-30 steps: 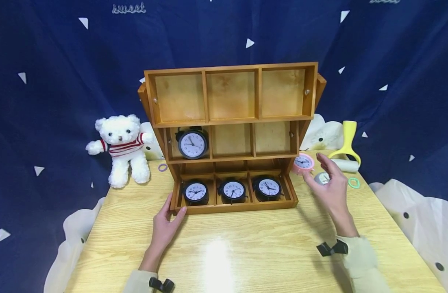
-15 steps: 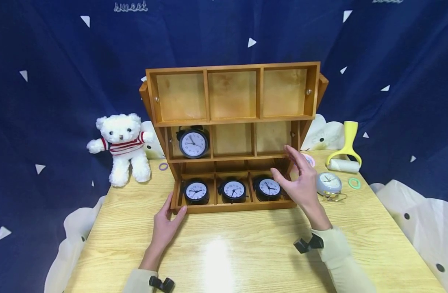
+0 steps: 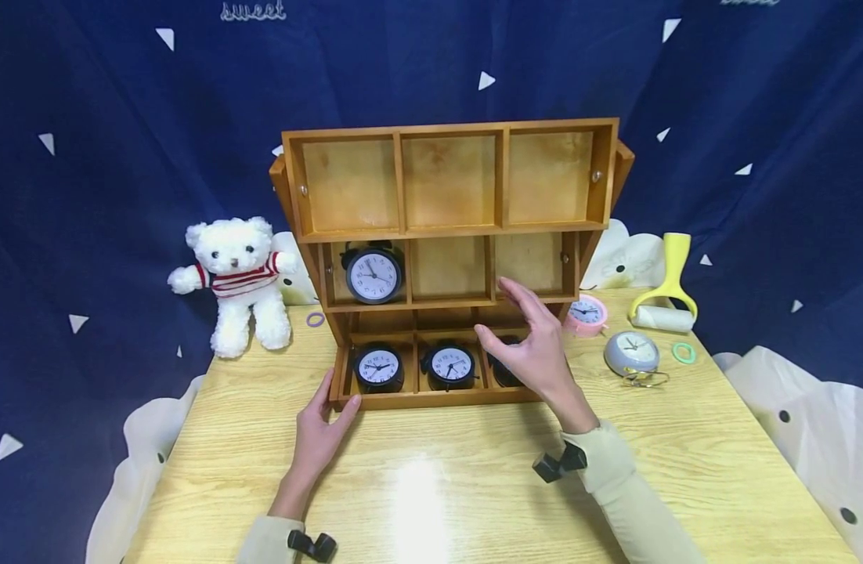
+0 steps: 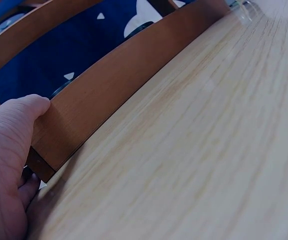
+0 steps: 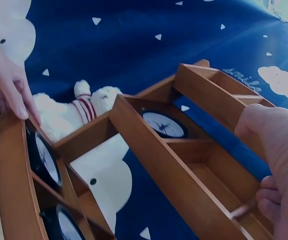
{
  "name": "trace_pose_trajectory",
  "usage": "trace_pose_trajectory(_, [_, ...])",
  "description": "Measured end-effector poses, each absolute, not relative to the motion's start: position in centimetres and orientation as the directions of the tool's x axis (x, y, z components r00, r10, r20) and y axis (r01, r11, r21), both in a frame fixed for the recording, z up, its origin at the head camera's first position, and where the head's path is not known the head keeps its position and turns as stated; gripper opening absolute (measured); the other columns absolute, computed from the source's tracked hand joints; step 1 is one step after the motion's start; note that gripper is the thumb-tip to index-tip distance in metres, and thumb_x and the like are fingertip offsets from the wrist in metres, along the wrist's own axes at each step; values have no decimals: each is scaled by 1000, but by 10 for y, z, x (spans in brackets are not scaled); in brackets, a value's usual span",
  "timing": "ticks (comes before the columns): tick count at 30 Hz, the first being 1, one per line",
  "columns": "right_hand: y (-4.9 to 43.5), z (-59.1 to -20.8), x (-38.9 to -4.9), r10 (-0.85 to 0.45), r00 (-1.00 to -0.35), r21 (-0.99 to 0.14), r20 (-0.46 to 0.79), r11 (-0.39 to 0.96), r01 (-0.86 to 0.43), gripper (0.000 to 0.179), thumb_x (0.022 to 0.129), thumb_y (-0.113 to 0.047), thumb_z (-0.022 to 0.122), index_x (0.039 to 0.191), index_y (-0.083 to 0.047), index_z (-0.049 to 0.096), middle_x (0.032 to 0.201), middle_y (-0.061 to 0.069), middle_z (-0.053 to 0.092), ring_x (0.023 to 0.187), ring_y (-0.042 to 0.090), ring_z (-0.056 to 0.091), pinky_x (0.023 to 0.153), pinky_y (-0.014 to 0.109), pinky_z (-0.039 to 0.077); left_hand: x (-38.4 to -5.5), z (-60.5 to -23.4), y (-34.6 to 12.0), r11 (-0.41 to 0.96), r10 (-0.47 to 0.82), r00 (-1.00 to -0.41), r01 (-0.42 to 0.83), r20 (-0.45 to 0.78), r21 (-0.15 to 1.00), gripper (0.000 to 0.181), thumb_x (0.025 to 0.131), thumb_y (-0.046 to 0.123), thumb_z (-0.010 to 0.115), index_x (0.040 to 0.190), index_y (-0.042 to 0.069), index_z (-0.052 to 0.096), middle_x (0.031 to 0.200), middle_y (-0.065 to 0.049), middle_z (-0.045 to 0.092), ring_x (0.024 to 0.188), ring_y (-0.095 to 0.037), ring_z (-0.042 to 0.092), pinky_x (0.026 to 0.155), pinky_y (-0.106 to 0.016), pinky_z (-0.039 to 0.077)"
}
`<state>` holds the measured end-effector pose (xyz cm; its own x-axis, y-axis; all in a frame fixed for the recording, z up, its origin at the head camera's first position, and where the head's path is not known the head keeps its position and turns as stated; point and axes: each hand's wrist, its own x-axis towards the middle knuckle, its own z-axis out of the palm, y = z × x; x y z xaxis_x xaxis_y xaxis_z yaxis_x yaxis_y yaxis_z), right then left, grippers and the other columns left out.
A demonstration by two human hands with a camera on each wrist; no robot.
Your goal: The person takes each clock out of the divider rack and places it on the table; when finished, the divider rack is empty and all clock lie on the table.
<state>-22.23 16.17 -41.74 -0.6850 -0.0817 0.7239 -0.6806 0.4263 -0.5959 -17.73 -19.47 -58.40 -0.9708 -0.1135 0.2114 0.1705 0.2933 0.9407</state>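
Note:
A three-tier wooden shelf [image 3: 447, 233] stands on the table, each tier split into three compartments. At the front left corner of its bottom tier, my left hand [image 3: 317, 440] grips the wood, thumb over the front board [image 4: 99, 90] and fingers along the side. My right hand [image 3: 537, 356] hovers before the shelf's right half, thumb and fingers spread apart, holding nothing. Black alarm clocks sit in the bottom tier: left [image 3: 378, 369], middle [image 3: 450, 366] and right, this last clock [image 3: 503, 373] mostly behind my right hand. Another black alarm clock [image 3: 373, 276] fills the middle tier's left compartment.
Right of the shelf are a pink alarm clock [image 3: 587, 314], a grey-blue alarm clock [image 3: 625, 356], a yellow-handled lint roller [image 3: 662, 316], a green ring [image 3: 683, 352] and a gold wire item [image 3: 644, 379]. A white teddy bear [image 3: 236, 283] and purple ring [image 3: 315, 319] lie left.
My right hand has moved left from beside the pink and grey-blue clocks to before the shelf, uncovering both and covering the bottom right black clock. My left hand has stayed put.

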Motion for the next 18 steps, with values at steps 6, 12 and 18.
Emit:
trace_pose_trajectory(6, [148, -413, -228, -122, -679, -579, 724, 427, -695, 72, 80, -13, 88, 145, -2, 59, 145, 16, 62, 126, 38, 62, 110, 42, 51, -179, -585, -194, 291, -112, -967, 186, 227, 938, 81, 96, 24, 79, 161, 3, 37, 151, -24, 52, 136, -35, 54, 113, -38, 40])
trace_pose_trajectory(12, [136, -406, -234, -151, -685, -582, 712, 419, -697, 74, 81, -18, 87, 146, -1, 57, 148, 15, 60, 128, 38, 61, 108, 48, 51, -178, -585, -195, 293, -118, -970, 172, 214, 941, 80, 96, 26, 79, 162, 7, 37, 152, -22, 52, 137, -33, 54, 114, -39, 40])
trace_pose_trajectory(18, [125, -406, -237, -186, -689, -588, 701, 396, -705, 75, 82, -19, 86, 148, -1, 55, 148, 20, 58, 127, 42, 61, 107, 52, 52, -177, -585, -195, 300, -112, -972, 166, 208, 939, 81, 96, 28, 79, 162, 6, 37, 154, -22, 50, 139, -34, 52, 115, -41, 40])
